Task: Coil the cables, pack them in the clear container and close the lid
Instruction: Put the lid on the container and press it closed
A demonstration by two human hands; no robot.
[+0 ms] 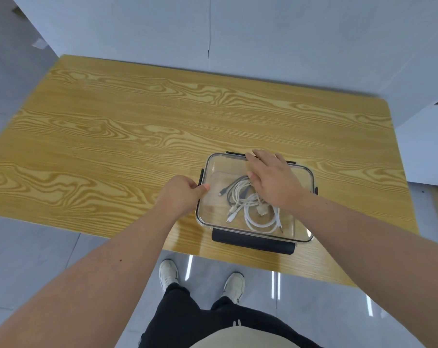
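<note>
The right hand (268, 179) presses flat on the lid (223, 169); the left hand (181, 194) pinches its left latch (201, 178). The near latch (253, 241) lies unfastened, so uneven pressure could unseat the lid over the cables (250, 209).

- The worktop (137, 126) is yellow-ochre with a bold, swirling darker wood-grain pattern.
- The container (302, 229) is clear, with a see-through lid (220, 169) edged in black.
- The latches (253, 243) on the container's sides are black.
- The cables (259, 221) inside are mostly white; one cable (231, 188) is grey.
- The floor (37, 247) is pale grey, glossy tile with white light streaks.
- The shoes (168, 273) are white.
- The trousers (185, 315) are black.
</note>
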